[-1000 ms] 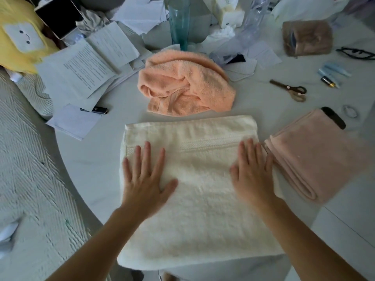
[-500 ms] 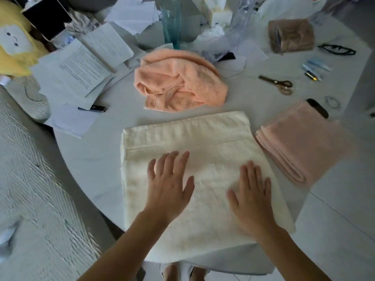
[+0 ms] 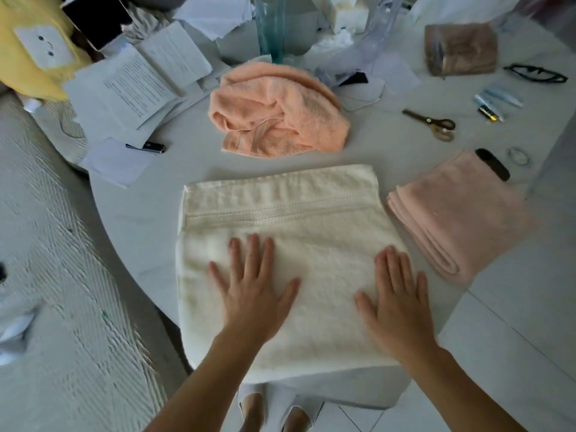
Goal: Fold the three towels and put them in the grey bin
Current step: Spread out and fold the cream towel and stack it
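A cream towel lies folded flat on the white round table, its near edge hanging over the rim. My left hand presses flat on its middle with fingers spread. My right hand lies flat on its right part, fingers straight. A pale pink towel sits folded at the right, beside the cream one. An orange towel lies crumpled behind the cream towel. No grey bin is in view.
Papers cover the table's back left. A teal glass stands behind the orange towel. Scissors, glasses, small tubes and a brown pouch lie at the back right. A textured white cover is at the left.
Both hands have slid over the cream towel: the left one moved right toward the middle, the right one moved nearer to me. The towel has stayed flat.
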Demonstrator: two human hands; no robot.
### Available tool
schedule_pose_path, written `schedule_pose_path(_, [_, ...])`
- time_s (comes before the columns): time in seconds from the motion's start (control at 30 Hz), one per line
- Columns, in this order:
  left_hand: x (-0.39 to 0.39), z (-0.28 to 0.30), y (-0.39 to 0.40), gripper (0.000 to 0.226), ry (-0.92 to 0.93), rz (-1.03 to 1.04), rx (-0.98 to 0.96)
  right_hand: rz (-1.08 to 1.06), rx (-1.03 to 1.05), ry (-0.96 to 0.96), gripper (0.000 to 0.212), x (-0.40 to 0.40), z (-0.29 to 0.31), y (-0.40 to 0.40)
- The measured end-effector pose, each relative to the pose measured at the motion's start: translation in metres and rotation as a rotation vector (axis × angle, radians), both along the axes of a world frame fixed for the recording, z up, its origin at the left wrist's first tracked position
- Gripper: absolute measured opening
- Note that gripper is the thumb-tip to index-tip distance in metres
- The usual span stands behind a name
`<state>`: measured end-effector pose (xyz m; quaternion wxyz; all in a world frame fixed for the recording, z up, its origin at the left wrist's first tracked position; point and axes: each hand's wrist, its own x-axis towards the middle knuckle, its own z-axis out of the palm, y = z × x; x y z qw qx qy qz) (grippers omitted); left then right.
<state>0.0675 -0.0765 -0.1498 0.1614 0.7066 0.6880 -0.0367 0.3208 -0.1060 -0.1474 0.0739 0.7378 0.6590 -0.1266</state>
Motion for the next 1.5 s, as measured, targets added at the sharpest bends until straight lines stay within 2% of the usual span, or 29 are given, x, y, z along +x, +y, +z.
schedule_pose_path(0.1, [0.018,0.010,0.001,0.083,0.013,-0.002,-0.015,0.000,0.049,0.089,0.085,-0.042,0.013,0.026])
schedule_pose_path(0.17, [0.019,0.015,0.009,0.067,-0.041,-0.062,0.040,0.125,0.078,0.203,0.076,-0.081,0.014,0.043])
schedule_pose_path(0.23, [0.010,0.011,0.015,0.058,-0.072,-0.139,0.084,0.280,0.070,0.200,0.069,-0.099,0.008,0.049])
schedule_pose_path(0.33, [-0.018,-0.003,0.011,0.067,-0.018,-0.117,0.065,0.385,0.094,0.075,0.078,-0.070,-0.006,0.044])
schedule_pose_path(0.43, [-0.035,-0.010,0.011,0.083,-0.011,0.011,-0.002,0.253,0.083,0.003,0.082,-0.009,-0.013,0.030])
schedule_pose_path(0.53, [-0.025,-0.006,0.011,0.088,-0.076,0.086,-0.004,0.190,0.025,-0.026,0.082,0.028,-0.006,0.025])
schedule_pose_path(0.67, [-0.019,-0.001,-0.036,0.080,-0.180,-0.028,0.055,0.214,0.054,0.047,0.078,0.031,0.007,0.008])
schedule_pose_path(0.77, [-0.023,0.000,-0.098,0.086,-0.232,-0.151,0.079,0.420,0.200,0.265,0.061,0.042,0.012,-0.028])
schedule_pose_path(0.83, [-0.027,-0.003,-0.132,0.102,-0.136,-0.261,0.060,0.562,0.263,0.351,0.051,0.054,0.009,-0.052])
schedule_pose_path(0.9, [-0.033,-0.006,-0.149,0.114,-0.007,-0.310,0.039,0.622,0.230,0.366,0.056,0.061,0.005,-0.068])
schedule_pose_path(1.0, [-0.046,-0.005,-0.146,0.109,0.043,-0.247,0.066,0.625,0.241,0.378,0.051,0.064,-0.002,-0.071])
schedule_pose_path(1.1, [-0.054,-0.005,-0.138,0.096,-0.037,-0.219,0.146,0.541,0.304,0.393,0.036,0.064,-0.002,-0.062])
schedule_pose_path(1.23, [-0.059,-0.004,-0.127,0.066,-0.168,-0.131,0.364,0.422,0.347,0.370,0.044,0.072,-0.003,-0.064])
schedule_pose_path(1.3, [-0.061,-0.004,-0.126,0.068,-0.195,-0.101,0.394,0.380,0.348,0.363,0.046,0.078,-0.002,-0.066])
schedule_pose_path(1.4, [-0.060,-0.007,-0.131,0.087,-0.056,-0.166,0.323,0.336,0.327,0.404,0.038,0.078,0.003,-0.066])
schedule_pose_path(1.5, [-0.062,-0.006,-0.121,0.079,-0.035,-0.149,0.321,0.389,0.309,0.418,0.031,0.071,0.015,-0.060])
